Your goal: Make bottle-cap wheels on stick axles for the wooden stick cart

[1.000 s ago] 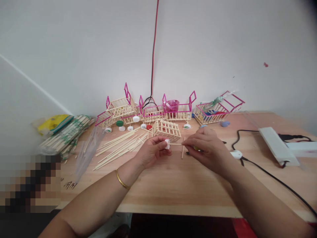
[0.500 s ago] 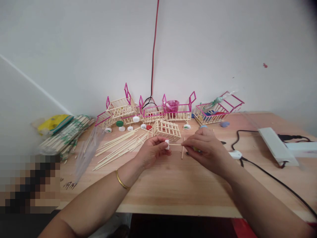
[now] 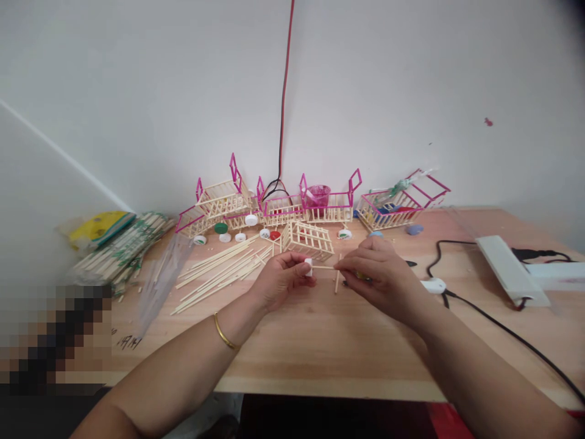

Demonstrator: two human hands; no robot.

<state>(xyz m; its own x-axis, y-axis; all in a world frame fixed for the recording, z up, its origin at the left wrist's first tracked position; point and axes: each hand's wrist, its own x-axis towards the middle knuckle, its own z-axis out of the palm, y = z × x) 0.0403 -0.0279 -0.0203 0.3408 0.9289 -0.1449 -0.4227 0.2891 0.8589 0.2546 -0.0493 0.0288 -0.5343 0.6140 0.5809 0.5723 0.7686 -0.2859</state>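
My left hand (image 3: pixel 286 281) pinches a white bottle cap (image 3: pixel 309 267) between thumb and fingers, its edge turned toward me. A short wooden stick (image 3: pixel 323 267) runs level from the cap to my right hand (image 3: pixel 377 271), whose fingertips are closed on its other end. The stick meets the cap's right face; whether it is fixed there I cannot tell. Just behind my hands stands a small frame (image 3: pixel 308 239) built of bare sticks. Another short stick (image 3: pixel 337 281) lies on the table between my hands.
Long loose sticks (image 3: pixel 219 271) lie left of my hands. Stick-built carts with magenta rims (image 3: pixel 326 207) and bottle-cap wheels line the wall. Wrapped stick bundles (image 3: pixel 123 250) sit far left. A white power strip (image 3: pixel 512 271) and black cables (image 3: pixel 507 329) occupy the right.
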